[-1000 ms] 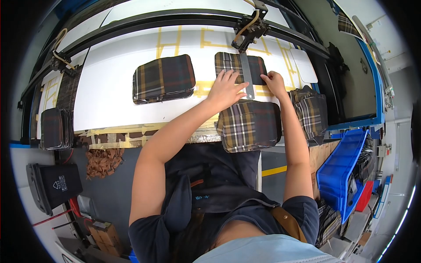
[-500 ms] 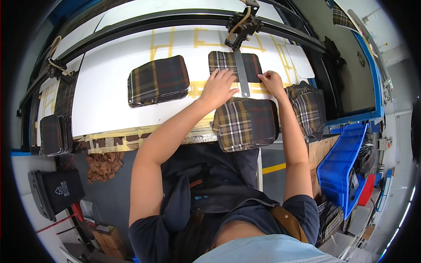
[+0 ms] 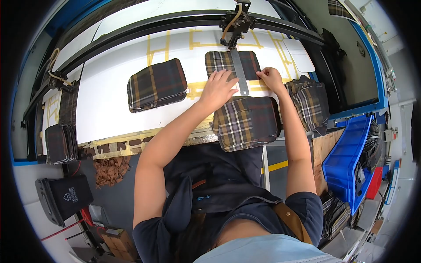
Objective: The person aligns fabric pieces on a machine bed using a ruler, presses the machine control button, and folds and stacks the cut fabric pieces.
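Observation:
A plaid fabric piece (image 3: 215,61) lies flat on the white work surface, with a metal ruler-like strip (image 3: 239,72) across it. My left hand (image 3: 217,90) rests with fingers spread on the lower left part of the piece, its thumb close to the strip. At the lower right corner of the piece, my right hand (image 3: 272,79) has thumb and forefinger pinched together on its edge. A thick stack of plaid pieces (image 3: 247,125) sits at the table's front edge, between my forearms. To the left is another plaid stack (image 3: 157,85).
Above the surface runs a black gantry rail (image 3: 175,21) carrying a machine head (image 3: 234,22). More plaid pieces stand at the right (image 3: 309,105) and far left (image 3: 61,143). A blue bin (image 3: 346,162) is at the right, a black bin (image 3: 64,197) at lower left.
The whole view has shifted slightly. Both hands stay at the same places on the plaid piece, and the metal strip still lies across it.

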`<state>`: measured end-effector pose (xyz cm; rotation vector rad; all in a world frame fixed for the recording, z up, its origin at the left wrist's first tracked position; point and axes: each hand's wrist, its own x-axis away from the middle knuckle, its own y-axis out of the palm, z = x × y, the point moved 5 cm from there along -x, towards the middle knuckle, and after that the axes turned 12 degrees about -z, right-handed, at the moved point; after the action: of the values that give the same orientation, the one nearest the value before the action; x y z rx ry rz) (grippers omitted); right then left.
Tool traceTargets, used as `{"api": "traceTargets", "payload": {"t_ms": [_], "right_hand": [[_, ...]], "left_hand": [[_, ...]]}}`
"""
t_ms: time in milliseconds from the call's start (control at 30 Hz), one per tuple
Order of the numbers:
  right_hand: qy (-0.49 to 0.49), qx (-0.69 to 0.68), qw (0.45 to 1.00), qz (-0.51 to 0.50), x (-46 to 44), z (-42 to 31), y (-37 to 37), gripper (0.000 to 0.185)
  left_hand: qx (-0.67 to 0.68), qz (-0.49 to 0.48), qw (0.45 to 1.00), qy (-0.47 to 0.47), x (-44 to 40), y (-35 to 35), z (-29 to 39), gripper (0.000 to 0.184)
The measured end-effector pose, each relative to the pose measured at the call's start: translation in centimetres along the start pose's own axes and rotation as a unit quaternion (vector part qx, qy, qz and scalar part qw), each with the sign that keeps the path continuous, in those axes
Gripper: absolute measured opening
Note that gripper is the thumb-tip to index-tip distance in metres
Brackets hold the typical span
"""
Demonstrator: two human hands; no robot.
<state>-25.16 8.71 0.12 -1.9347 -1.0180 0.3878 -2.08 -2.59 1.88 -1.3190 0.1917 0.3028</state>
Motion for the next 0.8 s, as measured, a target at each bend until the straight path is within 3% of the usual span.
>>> {"api": "traceTargets", "payload": {"t_ms": [400,500,567,633,800], "right_hand": [[0.035,-0.002,0.999,-0.036,0.4,-0.7,-1.8,0.029],[-0.093,0.114,0.984,0.096,2.6,-4.7,-1.9,0.026],[-0.115,-0.115,0.987,-0.005,2.2,-5.9,0.1,0.021],[-0.040,-0.252,0.958,-0.134,2.6,-6.1,1.9,0.023],[0.066,-0.351,0.907,-0.222,2.6,-6.7,1.9,0.024]], "left_hand": [[-0.017,-0.007,1.000,0.004,-0.1,0.0,0.2,0.040],[-0.011,-0.006,1.000,0.000,0.0,-0.2,0.2,0.039],[-0.009,0.002,1.000,-0.002,0.0,0.0,0.1,0.039],[-0.009,0.008,1.000,-0.002,0.1,0.1,-0.1,0.039],[0.007,-0.033,0.999,-0.022,0.1,0.1,-0.1,0.042]]}}
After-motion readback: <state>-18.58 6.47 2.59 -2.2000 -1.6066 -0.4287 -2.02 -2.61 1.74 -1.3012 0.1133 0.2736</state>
